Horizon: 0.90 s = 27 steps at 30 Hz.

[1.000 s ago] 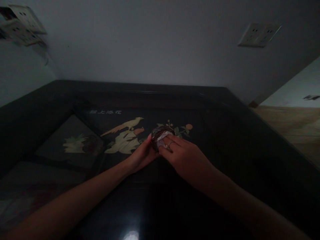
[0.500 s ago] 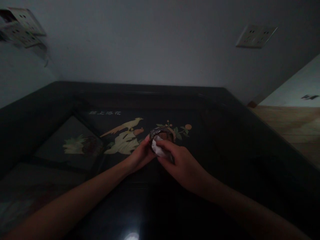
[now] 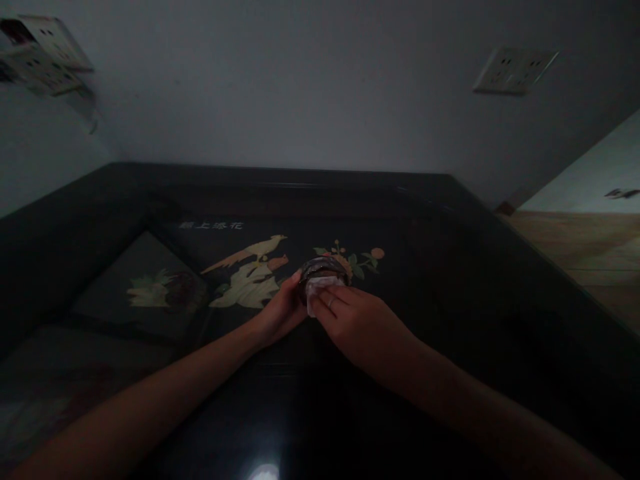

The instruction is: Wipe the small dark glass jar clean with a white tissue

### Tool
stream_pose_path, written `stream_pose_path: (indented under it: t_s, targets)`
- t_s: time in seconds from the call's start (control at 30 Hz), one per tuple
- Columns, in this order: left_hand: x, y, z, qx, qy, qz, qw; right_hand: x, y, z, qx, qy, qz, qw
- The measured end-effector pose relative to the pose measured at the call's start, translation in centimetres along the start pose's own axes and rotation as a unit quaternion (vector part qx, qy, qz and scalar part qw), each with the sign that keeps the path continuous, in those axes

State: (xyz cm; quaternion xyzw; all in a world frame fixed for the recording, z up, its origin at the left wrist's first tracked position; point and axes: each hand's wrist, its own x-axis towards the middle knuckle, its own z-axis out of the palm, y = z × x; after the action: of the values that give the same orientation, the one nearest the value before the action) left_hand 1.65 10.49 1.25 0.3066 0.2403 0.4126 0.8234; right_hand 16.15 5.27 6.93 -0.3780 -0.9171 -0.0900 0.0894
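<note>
My left hand (image 3: 287,303) is closed around the left side of a small dark, shiny round bowl (image 3: 320,266). The bowl's mouth is tilted towards me, and most of its inside is hidden. A crumpled white tissue (image 3: 315,288) is pinched in my right hand (image 3: 357,320), its fingers pressed together at the bowl's opening. Both hands are above a glossy black tabletop (image 3: 440,320).
The tabletop bears a picture of a pale bird (image 3: 263,248), rocks and flowers, with written characters. A wall with a socket plate (image 3: 515,70) rises behind it. More sockets (image 3: 55,43) are at upper left. Wooden floor (image 3: 590,247) shows at right.
My right hand has turned over, so its back and fingers now cover more of the bowl's opening. The tissue has shifted with it. My left hand stays almost in place around the bowl.
</note>
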Motion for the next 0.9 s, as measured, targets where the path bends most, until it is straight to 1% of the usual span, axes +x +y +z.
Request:
stream_pose_path:
  t_s: [0.07,0.17,0.27,0.37,0.43,0.5,0.57,0.6,0.63,0.67,0.7,0.73,0.8,0.9]
  targets:
    - [-0.1,0.0,0.0,0.001,0.002,-0.003,1.0,-0.1,0.0,-0.1,-0.036,0.003,-0.008,0.999]
    - [0.0,0.0,0.0,0.001,0.0,0.012,1.0,0.0,-0.1,-0.2,-0.025,-0.02,0.005,0.999]
    - [0.1,-0.2,-0.3,0.007,-0.004,0.024,1.0,0.2,-0.2,0.0,0.041,-0.044,0.041,0.997]
    - [0.2,-0.3,-0.4,0.014,-0.002,0.03,0.999,0.4,-0.3,0.4,0.155,-0.026,0.116,0.981]
    - [0.2,-0.2,-0.3,0.015,0.002,0.038,0.999,0.5,-0.4,0.7,0.257,0.008,0.172,0.951]
    - [0.1,-0.2,-0.1,0.015,0.012,0.047,0.999,0.5,-0.6,0.9,0.363,0.047,0.215,0.905]
    - [0.0,-0.1,0.0,0.015,0.021,0.05,0.998,0.5,-0.9,1.1,0.444,0.077,0.239,0.86]
    - [0.0,-0.1,0.1,0.015,0.024,0.049,0.998,0.5,-1.1,1.2,0.468,0.088,0.244,0.845]
    - [0.0,0.0,0.1,0.015,0.024,0.047,0.998,0.5,-1.2,1.3,0.48,0.095,0.244,0.837]
    - [0.0,0.0,0.1,0.016,0.024,0.046,0.999,0.4,-1.4,1.5,0.48,0.103,0.241,0.837]
    - [0.0,-0.1,0.0,0.017,0.025,0.046,0.999,0.4,-1.5,1.7,0.471,0.108,0.235,0.844]
    - [0.0,-0.1,0.0,0.017,0.027,0.045,0.998,0.4,-1.5,1.8,0.453,0.109,0.223,0.856]
    - [0.1,-0.1,-0.1,0.014,0.034,0.044,0.998,0.4,-1.4,2.1,0.396,0.098,0.184,0.894]
    - [0.3,0.0,-0.2,0.003,0.044,0.038,0.998,0.3,-0.9,2.2,0.284,0.05,0.118,0.95]
